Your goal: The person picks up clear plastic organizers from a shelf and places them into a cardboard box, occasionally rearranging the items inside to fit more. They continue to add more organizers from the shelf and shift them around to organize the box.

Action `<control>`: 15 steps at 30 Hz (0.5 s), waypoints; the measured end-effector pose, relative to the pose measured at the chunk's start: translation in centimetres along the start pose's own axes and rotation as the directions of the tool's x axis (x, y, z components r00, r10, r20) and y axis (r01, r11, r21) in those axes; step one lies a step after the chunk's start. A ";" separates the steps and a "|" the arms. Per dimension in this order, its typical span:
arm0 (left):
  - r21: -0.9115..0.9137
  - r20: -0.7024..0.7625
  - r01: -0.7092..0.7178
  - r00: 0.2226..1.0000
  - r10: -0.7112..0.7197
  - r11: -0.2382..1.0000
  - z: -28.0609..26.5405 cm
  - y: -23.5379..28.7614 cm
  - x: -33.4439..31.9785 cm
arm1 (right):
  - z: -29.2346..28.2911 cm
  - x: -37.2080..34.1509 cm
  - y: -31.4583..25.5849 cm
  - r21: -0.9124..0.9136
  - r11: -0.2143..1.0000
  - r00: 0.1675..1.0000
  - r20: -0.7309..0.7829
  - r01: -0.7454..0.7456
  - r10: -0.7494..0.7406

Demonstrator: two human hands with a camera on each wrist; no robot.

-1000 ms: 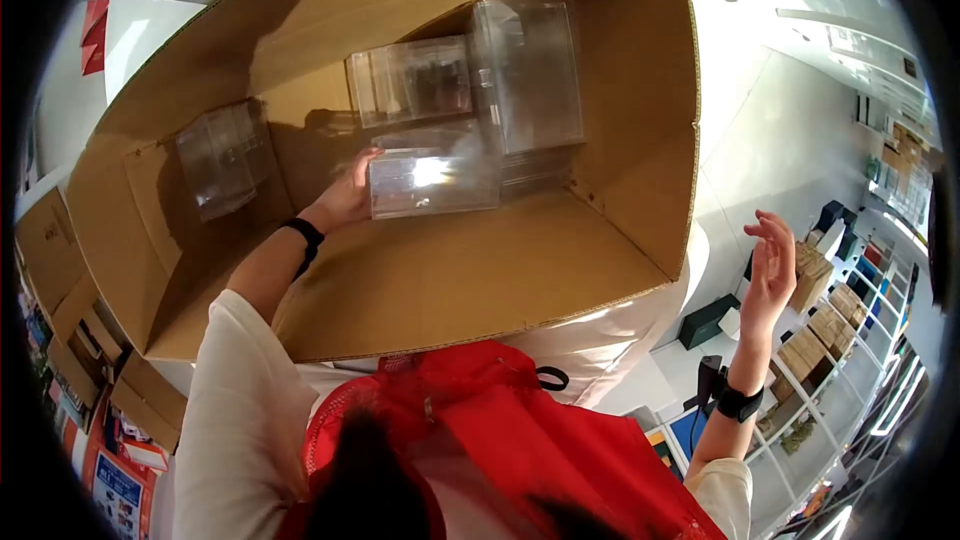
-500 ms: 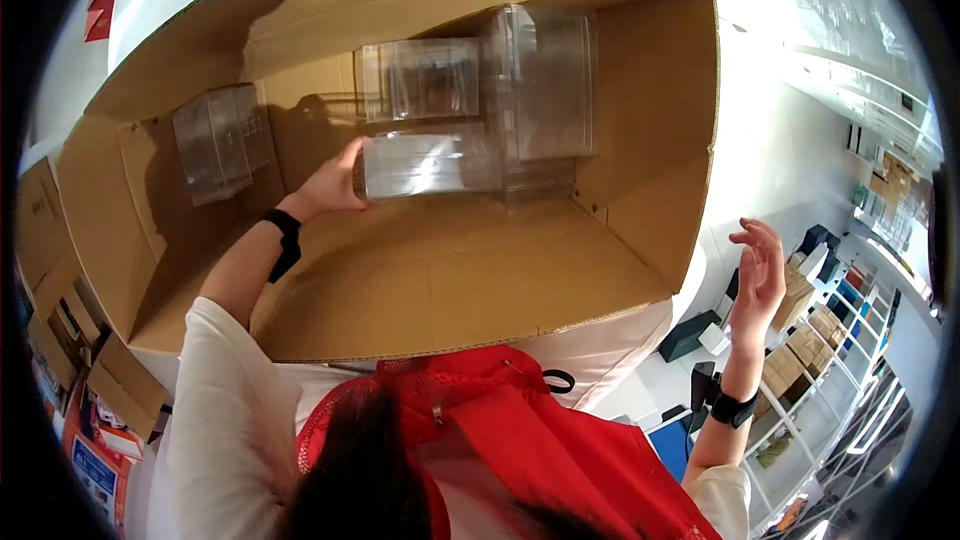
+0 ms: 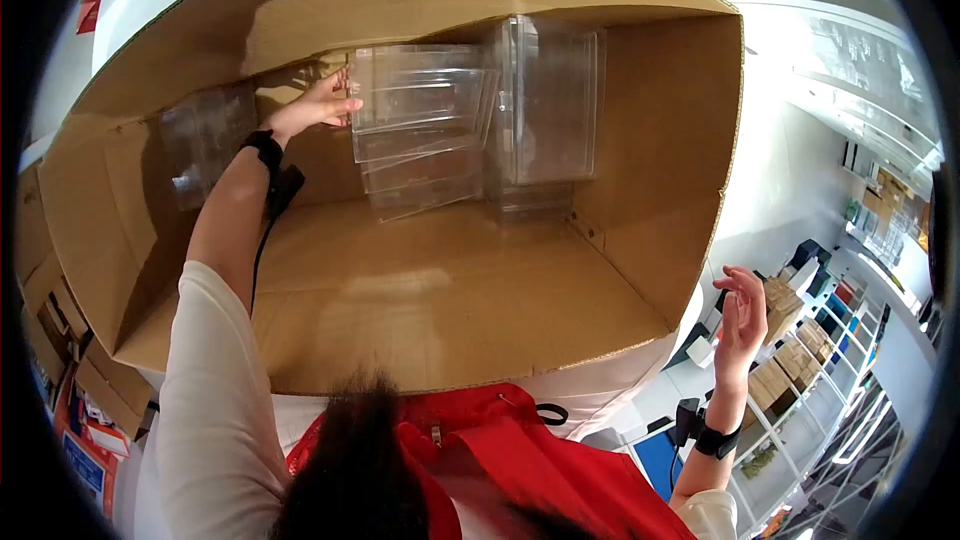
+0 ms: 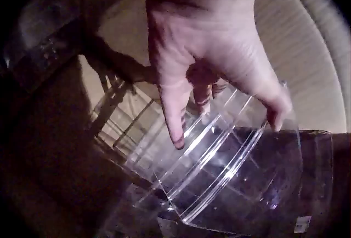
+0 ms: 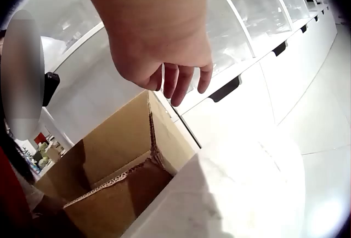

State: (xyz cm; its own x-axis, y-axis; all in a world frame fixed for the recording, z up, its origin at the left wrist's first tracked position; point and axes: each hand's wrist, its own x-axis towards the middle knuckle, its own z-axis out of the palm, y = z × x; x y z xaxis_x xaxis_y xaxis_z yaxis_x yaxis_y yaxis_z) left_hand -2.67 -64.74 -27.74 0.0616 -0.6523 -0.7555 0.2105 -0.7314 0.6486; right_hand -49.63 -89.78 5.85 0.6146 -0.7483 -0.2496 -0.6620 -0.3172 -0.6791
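Inside a large cardboard carton (image 3: 450, 340), the left hand (image 3: 310, 110) grips the left end of a clear plastic box (image 3: 415, 100). In the left wrist view, the thumb and fingers of this hand (image 4: 214, 57) spread across the end of the clear box (image 4: 219, 167). Below it, another clear piece (image 3: 425, 185) lies slightly askew, partly covered. A larger clear box (image 3: 550, 105) stands against their right side. Outside the carton, the right hand (image 3: 742, 325) hangs in the air, fingers loosely bent and holding nothing; the right wrist view shows this hand (image 5: 164, 57) too.
One more clear box (image 3: 205, 145) is at the carton's left end. The carton's walls rise around the boxes. White drawers (image 5: 241, 112) stand beyond the carton in the right wrist view. Shelving with brown packages (image 3: 790, 365) is at the right.
The left hand has moved from the lower clear box up to the upper one. The lower pieces now lie tilted and partly overlapped. The right hand stays raised and empty.
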 end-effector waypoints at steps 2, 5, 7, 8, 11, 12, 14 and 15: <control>-0.011 0.035 0.018 0.999 -0.018 1.000 0.0 -0.2 0.1 | -0.1 0.1 0.1 -0.016 1.000 1.000 0.004 -0.009 0.009; -0.021 -0.001 0.091 0.996 -0.091 0.996 1.1 0.6 -1.0 | 0.0 0.4 0.3 -0.028 1.000 1.000 0.006 -0.013 0.013; -0.041 0.022 0.071 0.997 -0.070 0.997 1.4 -1.2 -0.8 | 0.3 0.7 0.2 0.019 0.999 1.000 0.003 -0.029 0.029; -0.052 0.034 0.060 0.998 -0.058 0.997 1.6 -2.4 -0.6 | 0.4 0.7 0.3 0.014 1.000 1.000 0.009 -0.023 0.023; 0.012 0.110 -0.037 0.993 0.036 0.999 1.7 -6.3 -0.1 | 0.6 0.7 0.2 -0.001 1.000 1.000 0.024 0.016 -0.016; -0.105 0.099 -0.051 0.993 0.061 0.993 2.0 -7.4 -0.1 | 0.6 0.7 0.1 0.001 1.000 1.000 0.025 0.008 -0.008; -0.113 0.090 -0.052 0.994 0.063 0.992 1.7 -8.4 0.2 | 0.5 0.6 0.1 0.004 1.000 1.000 0.027 -0.011 0.011; -0.120 0.086 -0.052 0.994 0.062 0.991 1.9 -8.4 0.1 | 0.5 0.5 -0.1 0.003 1.000 1.000 0.028 -0.010 0.010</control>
State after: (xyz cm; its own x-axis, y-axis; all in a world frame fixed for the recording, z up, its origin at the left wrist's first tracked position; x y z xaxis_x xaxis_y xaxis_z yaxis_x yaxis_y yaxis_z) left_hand -6.25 -59.04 -33.11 -0.0092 -0.7113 -0.7028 0.3230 -0.6673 0.6711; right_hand -49.06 -89.83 5.40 0.6199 -0.7348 -0.2753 -0.6668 -0.3084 -0.6784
